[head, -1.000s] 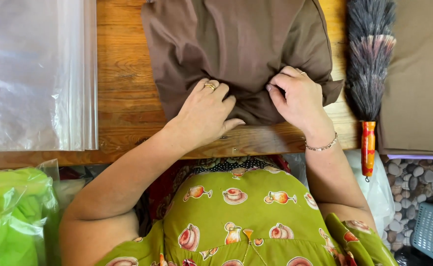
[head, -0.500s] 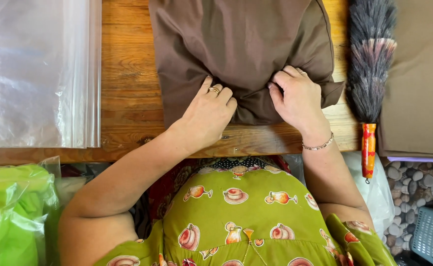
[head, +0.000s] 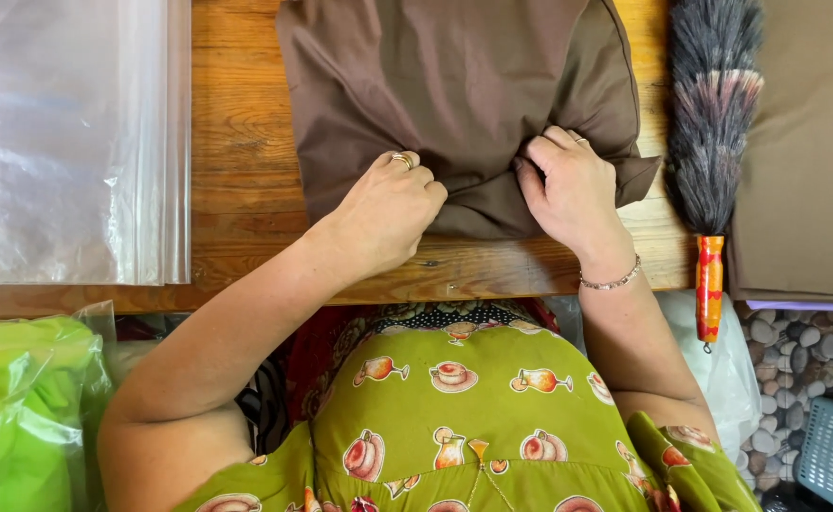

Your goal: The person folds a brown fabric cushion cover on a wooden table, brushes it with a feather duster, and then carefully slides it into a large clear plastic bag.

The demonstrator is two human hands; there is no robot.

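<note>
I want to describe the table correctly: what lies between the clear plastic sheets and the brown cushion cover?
Only bare wooden table lies between the plastic sheets and the brown cushion cover, as the head view shows.

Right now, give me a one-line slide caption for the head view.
Both hands, left hand and right hand, grip the near edge of a brown cushion cover on a wooden table.

Both hands, left (head: 388, 204) and right (head: 568, 190), curled knuckles-up, fingers bunched
</note>
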